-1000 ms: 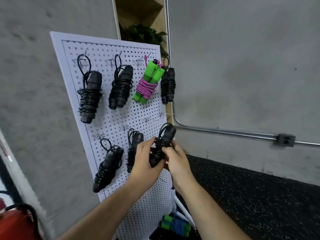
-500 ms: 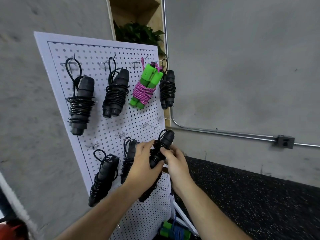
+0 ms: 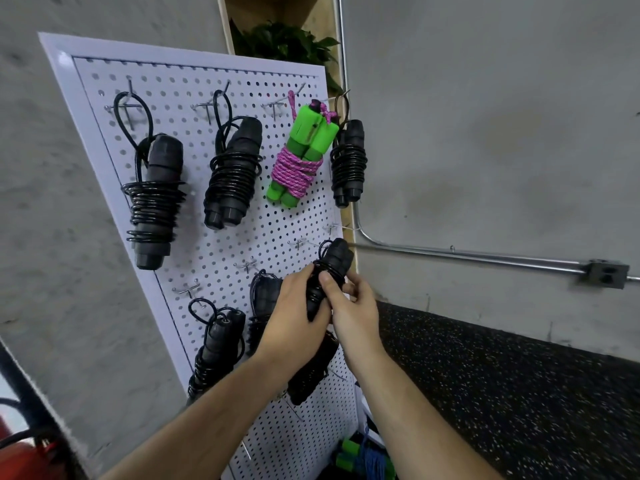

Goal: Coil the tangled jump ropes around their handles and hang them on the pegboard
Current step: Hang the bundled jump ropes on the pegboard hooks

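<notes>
A white pegboard [image 3: 194, 244] leans against the wall. Its top row holds three coiled black jump ropes [image 3: 154, 199] and a green-handled rope wound in pink cord [image 3: 301, 157]. In the lower row two more black ropes [image 3: 216, 344] hang at the left. Both my hands hold another coiled black jump rope [image 3: 330, 271] against the board's lower right, near a bare hook [image 3: 301, 242]. My left hand [image 3: 294, 320] wraps it from the left; my right hand [image 3: 353, 306] pinches it with the thumb on the coil.
A green-and-blue jump rope [image 3: 363, 459] lies on the floor at the board's foot. A metal conduit [image 3: 467, 254] runs along the grey wall to a junction box [image 3: 604, 273]. Dark speckled flooring spreads at the right. A red object [image 3: 20, 459] sits at bottom left.
The view has shifted slightly, and the board sits a little differently in frame. My hands still hold the same black rope at the lower right, and my grip has shifted little.
</notes>
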`<action>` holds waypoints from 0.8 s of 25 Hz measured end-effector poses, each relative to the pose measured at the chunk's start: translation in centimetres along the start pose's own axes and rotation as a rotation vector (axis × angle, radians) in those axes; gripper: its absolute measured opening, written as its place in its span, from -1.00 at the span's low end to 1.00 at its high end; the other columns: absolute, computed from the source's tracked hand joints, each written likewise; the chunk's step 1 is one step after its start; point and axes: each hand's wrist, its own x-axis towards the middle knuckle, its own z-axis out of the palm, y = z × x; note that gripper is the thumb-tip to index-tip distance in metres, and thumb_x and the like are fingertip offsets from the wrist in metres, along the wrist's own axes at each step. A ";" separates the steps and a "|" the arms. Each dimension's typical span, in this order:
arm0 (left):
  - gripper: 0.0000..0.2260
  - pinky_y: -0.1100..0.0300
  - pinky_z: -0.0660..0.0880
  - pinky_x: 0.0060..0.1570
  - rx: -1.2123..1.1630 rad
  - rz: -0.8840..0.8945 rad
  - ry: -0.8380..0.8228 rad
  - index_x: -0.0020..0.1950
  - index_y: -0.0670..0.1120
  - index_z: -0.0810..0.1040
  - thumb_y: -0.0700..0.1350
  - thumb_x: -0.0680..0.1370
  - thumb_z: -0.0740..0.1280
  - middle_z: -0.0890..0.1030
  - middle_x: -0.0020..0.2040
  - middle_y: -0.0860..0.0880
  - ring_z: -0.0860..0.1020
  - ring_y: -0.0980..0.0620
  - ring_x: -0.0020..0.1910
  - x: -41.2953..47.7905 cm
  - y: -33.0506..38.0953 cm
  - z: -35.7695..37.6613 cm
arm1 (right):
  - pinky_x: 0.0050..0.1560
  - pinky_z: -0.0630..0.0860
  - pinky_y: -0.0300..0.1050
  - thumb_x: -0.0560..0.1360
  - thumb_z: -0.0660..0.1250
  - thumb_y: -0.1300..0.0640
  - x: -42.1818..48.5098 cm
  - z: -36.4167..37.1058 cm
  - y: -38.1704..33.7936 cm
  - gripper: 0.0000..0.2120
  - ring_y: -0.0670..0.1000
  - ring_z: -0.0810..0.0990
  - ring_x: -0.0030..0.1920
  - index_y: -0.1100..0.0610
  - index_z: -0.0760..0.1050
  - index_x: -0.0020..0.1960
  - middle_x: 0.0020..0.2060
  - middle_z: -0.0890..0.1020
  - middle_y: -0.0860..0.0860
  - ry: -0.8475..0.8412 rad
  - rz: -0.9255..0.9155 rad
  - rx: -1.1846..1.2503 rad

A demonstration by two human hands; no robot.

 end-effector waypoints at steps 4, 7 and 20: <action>-0.55 0.60 0.34 0.00 0.022 -0.025 -0.028 0.52 0.19 0.25 -0.01 0.65 0.28 0.35 0.30 0.24 0.33 0.58 0.17 0.6 0.0 0.1 | -0.10 0.61 -0.22 0.44 0.54 -0.06 0.7 0.1 0.2 -0.44 -0.11 0.69 -0.04 -0.06 0.39 0.35 0.09 0.60 0.03 0.024 -0.005 -0.020; -0.54 0.61 0.32 -0.05 0.027 -0.051 -0.037 0.53 0.20 0.23 -0.03 0.66 0.27 0.33 0.29 0.23 0.33 0.61 0.11 0.8 -0.1 0.2 | 0.02 0.64 -0.09 0.43 0.53 -0.09 1.1 0.2 0.6 -0.39 -0.07 0.69 -0.01 -0.06 0.38 0.40 0.07 0.59 0.03 0.016 0.014 -0.068; -0.43 0.08 0.28 0.51 0.219 0.004 -0.075 0.60 -0.04 0.17 -0.20 0.61 0.26 0.26 0.53 0.02 0.24 0.10 0.52 0.4 -3.0 0.7 | -0.03 0.49 -0.41 0.56 0.42 0.05 1.2 -0.7 1.4 -0.39 -0.32 0.58 -0.02 -0.24 0.22 0.49 0.06 0.55 -0.28 -0.148 -0.178 -0.536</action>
